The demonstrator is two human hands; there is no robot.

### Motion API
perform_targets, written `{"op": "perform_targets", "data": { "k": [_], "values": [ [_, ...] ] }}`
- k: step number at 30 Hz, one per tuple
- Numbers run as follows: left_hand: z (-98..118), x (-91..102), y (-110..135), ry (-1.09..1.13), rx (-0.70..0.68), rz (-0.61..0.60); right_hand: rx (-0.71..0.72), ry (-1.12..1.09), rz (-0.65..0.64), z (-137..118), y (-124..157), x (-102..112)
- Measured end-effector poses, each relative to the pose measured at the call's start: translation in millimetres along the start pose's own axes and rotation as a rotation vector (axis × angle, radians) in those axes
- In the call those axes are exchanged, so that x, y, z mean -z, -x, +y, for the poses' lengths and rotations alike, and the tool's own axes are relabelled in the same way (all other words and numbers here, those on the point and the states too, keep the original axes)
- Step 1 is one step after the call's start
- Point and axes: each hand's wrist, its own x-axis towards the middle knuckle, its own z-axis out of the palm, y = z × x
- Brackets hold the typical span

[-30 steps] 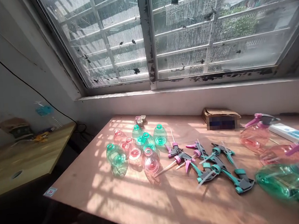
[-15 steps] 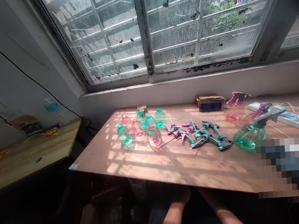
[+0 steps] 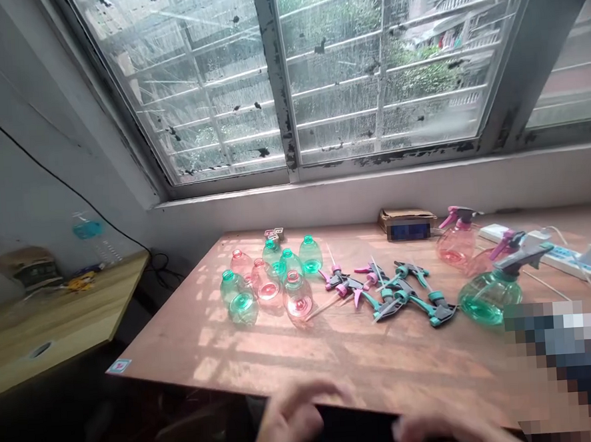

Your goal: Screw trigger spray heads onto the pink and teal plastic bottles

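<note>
Both my hands show at the bottom edge, smeared by motion. My left hand (image 3: 292, 424) and my right hand (image 3: 438, 432) hover at the front edge of the wooden table (image 3: 284, 362), and I see nothing in them. Whether their fingers are spread or curled is unclear. Farther back on the table stands a cluster of empty pink and green plastic bottles (image 3: 266, 283). To its right lie several pink and teal trigger spray heads (image 3: 384, 292). A green bottle with a spray head fitted (image 3: 490, 296) and a pink one (image 3: 457, 241) stand at the right.
A small cardboard box (image 3: 408, 221) sits against the wall under the barred window (image 3: 317, 79). A white power strip (image 3: 558, 251) lies at the far right, with a pixelated patch (image 3: 563, 344) in front of it. A lower wooden side table (image 3: 46, 323) stands at the left.
The view has tilted and pulled back from the table. My forearms, low under the table edge half a second ago, have come up, and both hands now show at the front edge.
</note>
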Motion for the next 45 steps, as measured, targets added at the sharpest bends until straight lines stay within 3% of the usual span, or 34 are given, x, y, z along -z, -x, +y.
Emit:
{"op": "perform_targets", "data": {
  "k": [2, 4, 7, 11, 15, 17, 19, 21, 24, 28, 31, 34, 38, 42, 45],
  "values": [
    [13, 7.3, -40, -0.089, -0.201, 0.416, 0.018, -0.031, 0.009, 10, -31, 6],
    [17, 9.4, -81, -0.155, -0.218, 0.599, 0.028, 0.011, 0.168, 18, -60, -1],
    [4, 8.6, -128, -0.208, -0.232, 0.639, 0.109, 0.139, 0.204, 28, -86, -25],
    [-22, 10.4, -156, -0.197, -0.226, 0.573, 0.142, 0.297, 0.149, 36, -87, -44],
    [-28, 13.8, -161, -0.186, -0.208, 0.548, 0.157, 0.362, 0.131, 25, -81, -50],
    [-25, 14.1, -157, -0.191, -0.199, 0.552, 0.185, 0.4, 0.128, 6, -82, -58],
    [-22, 13.1, -150, -0.188, -0.192, 0.568, 0.242, 0.456, 0.044, -18, -91, -68],
    [-21, 11.0, -139, -0.166, -0.181, 0.589, 0.251, 0.549, -0.109, -43, -108, -75],
    [-23, 7.1, -125, -0.098, -0.16, 0.614, 0.247, 0.586, -0.173, -66, -149, -76],
    [-26, 3.8, -116, -0.018, -0.134, 0.659, 0.236, 0.613, -0.244, -67, -203, -74],
    [-25, 4.0, -114, -0.009, -0.119, 0.676, 0.205, 0.576, -0.21, -63, -224, -73],
    [-22, 3.7, -111, 0.008, -0.151, 0.633, 0.215, 0.449, -0.106, -63, -219, -61],
    [-16, -5.8, -104, 0.058, -0.21, 0.598, 0.197, 0.166, 0.149, -53, -175, -25],
    [-17, -29.3, -100, 0.109, -0.225, 0.536, 0.02, -0.136, 0.521, -27, -114, -7],
    [-23, -48.9, -98, 0.185, -0.171, 0.464, -0.136, -0.338, 0.615, -8, -86, -13]
  ]
}}
